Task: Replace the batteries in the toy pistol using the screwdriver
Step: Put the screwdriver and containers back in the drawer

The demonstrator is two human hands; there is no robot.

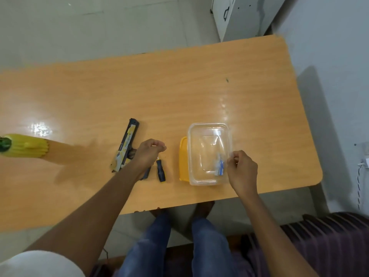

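Head view, items on your wooden table:

- Toy pistol: black and yellow, lies flat left of centre, barrel pointing away from you; its grip end is partly hidden under your left wrist.
- Screwdriver: dark handle with a yellow end, lies on the table just right of the pistol, tip pointing away from you and ending beneath your left hand.
- Clear plastic box: open, stands right of the screwdriver; small blue and white batteries lie inside near its right wall.
- Yellow lid: lies beside the box on its left, partly under it.
- Left hand: fingers curled, hovering above the screwdriver tip and the pistol grip; whether it pinches anything cannot be told.
- Right hand: fingers curled at the right rim of the box; whether it pinches the rim or some small thing cannot be told.
- Yellow ribbed object: near the left edge.
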